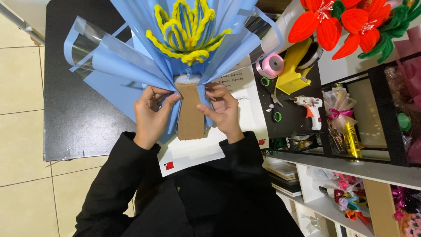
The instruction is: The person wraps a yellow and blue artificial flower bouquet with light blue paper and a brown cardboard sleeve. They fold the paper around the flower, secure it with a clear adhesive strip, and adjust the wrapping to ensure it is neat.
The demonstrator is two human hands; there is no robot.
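Blue wrapping paper (pixel 131 61) fans around one yellow-and-blue pipe-cleaner flower (pixel 188 28) above the black counter (pixel 74 109); we pinch its gathered base against one brown cardboard handle (pixel 190 112), our left hand (pixel 151 116) and right hand (pixel 223 109) each in a closed grip.

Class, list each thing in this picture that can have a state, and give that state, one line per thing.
left hand: pinching the blue wrapping paper
right hand: gripping the paper beside the brown card handle
blue wrapping paper: fanned out, gathered at the handle
yellow pipe-cleaner flower: inside the wrap
glue gun: lying on the table
pink ribbon roll: wound
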